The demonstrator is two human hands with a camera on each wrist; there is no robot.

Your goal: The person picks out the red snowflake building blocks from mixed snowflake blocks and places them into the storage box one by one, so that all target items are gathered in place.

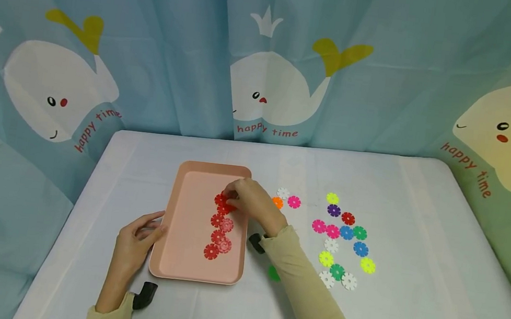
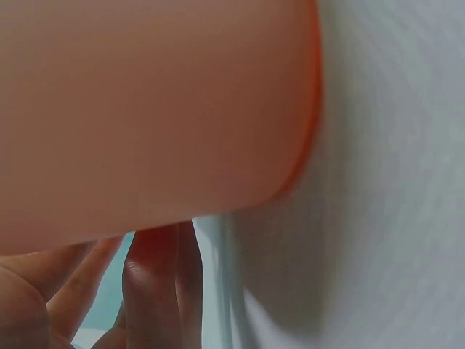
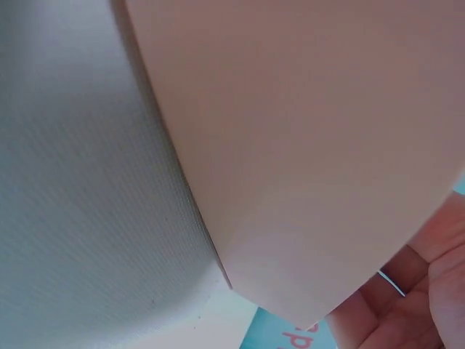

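Note:
Near the middle of the table a pink tray (image 1: 189, 215) holds a column of red notched flower discs (image 1: 211, 252), several of them in a lighter red. My left hand (image 1: 132, 243) grips the tray's left rim, thumb at the edge; in the left wrist view its fingers (image 2: 151, 283) meet the tray's outer wall (image 2: 160, 131). My right hand (image 1: 251, 198) reaches over the right rim and pinches a red disc at the column's top, partly covered by the fingers. The right wrist view shows the tray wall (image 3: 290, 160) with curled fingers behind it, their tips hidden.
Loose discs lie right of the tray: a purple one (image 1: 334, 210), a dark red one (image 1: 348, 218), and several in pink, blue, green, yellow and white. A green disc (image 1: 274, 273) is partly under the right forearm. Behind the white table (image 1: 418, 225) hangs a whale-print curtain (image 1: 171, 65).

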